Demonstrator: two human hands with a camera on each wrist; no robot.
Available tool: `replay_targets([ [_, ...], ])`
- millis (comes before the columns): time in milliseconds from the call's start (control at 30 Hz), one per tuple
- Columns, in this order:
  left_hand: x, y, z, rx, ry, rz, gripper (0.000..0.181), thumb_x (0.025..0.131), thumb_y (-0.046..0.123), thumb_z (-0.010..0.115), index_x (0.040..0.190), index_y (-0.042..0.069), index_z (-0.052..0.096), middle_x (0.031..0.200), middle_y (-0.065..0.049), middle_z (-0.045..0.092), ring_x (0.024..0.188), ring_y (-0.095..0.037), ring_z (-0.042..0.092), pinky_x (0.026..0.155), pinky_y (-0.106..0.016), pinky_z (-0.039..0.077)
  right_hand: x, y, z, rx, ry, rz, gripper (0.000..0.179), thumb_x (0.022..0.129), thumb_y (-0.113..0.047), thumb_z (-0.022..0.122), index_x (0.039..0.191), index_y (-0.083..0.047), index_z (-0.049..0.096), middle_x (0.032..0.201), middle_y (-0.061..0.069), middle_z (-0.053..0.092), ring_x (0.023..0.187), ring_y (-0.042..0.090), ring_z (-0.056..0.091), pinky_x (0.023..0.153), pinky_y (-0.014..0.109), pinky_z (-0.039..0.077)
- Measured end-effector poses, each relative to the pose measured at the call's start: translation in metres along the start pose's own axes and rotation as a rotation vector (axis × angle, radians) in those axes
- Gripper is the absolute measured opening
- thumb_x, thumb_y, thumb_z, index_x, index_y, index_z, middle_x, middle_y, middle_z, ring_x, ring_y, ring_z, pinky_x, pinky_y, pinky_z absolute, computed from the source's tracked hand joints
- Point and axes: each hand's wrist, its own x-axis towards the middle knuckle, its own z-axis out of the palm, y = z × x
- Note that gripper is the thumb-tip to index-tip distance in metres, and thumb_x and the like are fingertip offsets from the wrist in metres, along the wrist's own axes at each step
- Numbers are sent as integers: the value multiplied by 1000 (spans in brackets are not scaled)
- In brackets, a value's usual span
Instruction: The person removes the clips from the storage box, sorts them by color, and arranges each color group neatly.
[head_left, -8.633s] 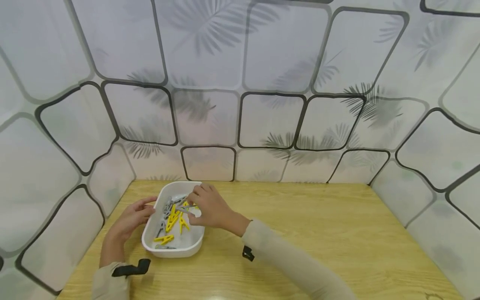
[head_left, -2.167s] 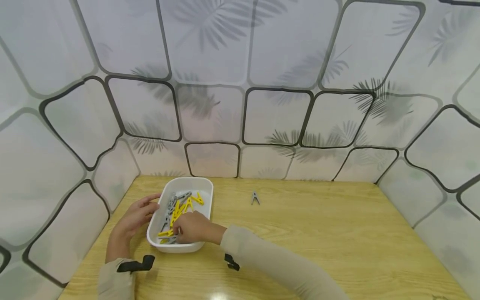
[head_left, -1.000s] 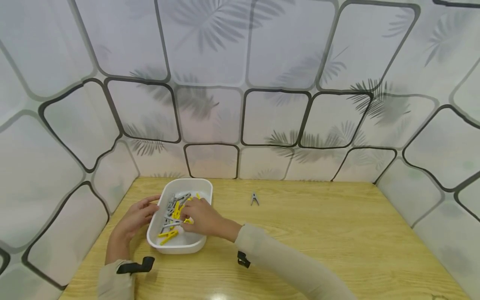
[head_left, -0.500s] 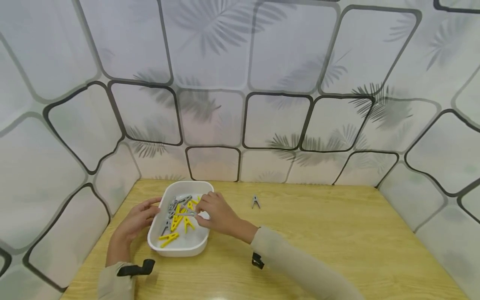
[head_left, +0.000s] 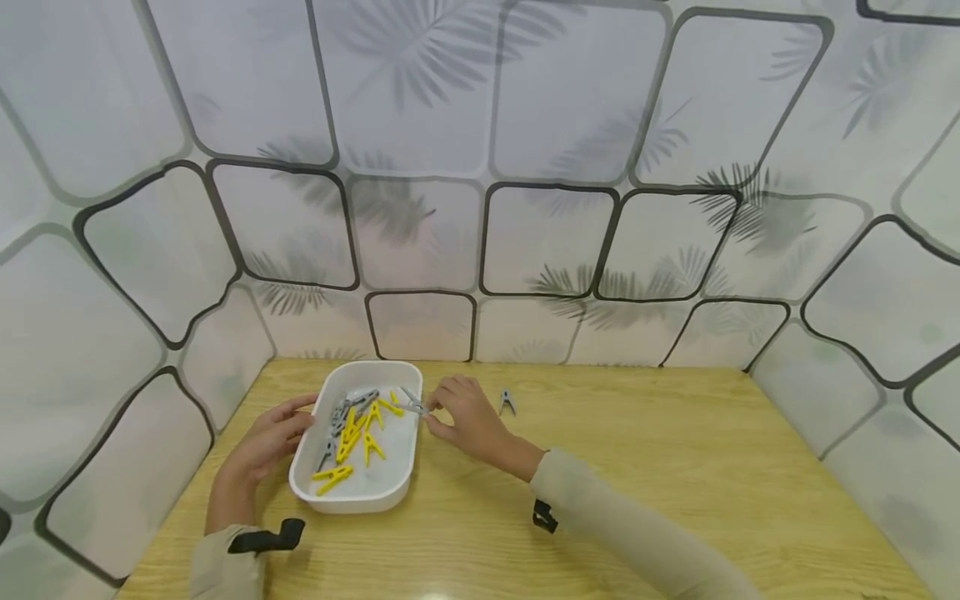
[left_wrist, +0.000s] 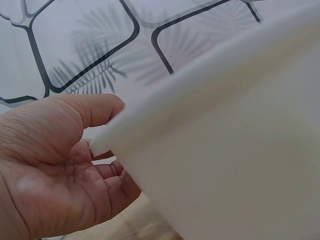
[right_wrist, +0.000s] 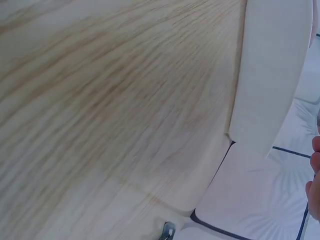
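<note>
My right hand [head_left: 472, 421] pinches a grey clothespin [head_left: 414, 406] between thumb and fingertips, over the right rim of the white tub [head_left: 360, 506]. At the tub's left side my left hand [head_left: 270, 442] holds the rim. In the left wrist view, digits of the left hand [left_wrist: 60, 165] lie on both sides of the rim's corner. Inside the tub are several yellow clothespins [head_left: 332, 477] and grey ones heaped along its left side. One grey clothespin [head_left: 507, 402] stands apart on the table. Only fingers of the right hand [right_wrist: 315, 175] show at the right wrist view's edge.
The wood-grain table [head_left: 637, 467] extends right of the tub. A patterned wall covering [head_left: 540, 242] rises behind it and along both sides. Black wrist mounts [head_left: 266, 537] sit on the sleeves.
A grey clothespin now lies on the table. Lately my right hand has taken another grey one from the tub's near end and carried it up and right. The left hand stays put.
</note>
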Motion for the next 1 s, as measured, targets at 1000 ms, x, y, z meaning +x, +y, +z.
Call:
replay_targets([
  [1000,-1,-1,1,-11,-6,-1,62,105,22,56,157,-1,31,106,11,66,98,0,63,86,-23,56,-22,53,-36,-89,-42,72,10,89,-11,79,96,-11,71,93,2,64,88,20,58,83,41,48],
])
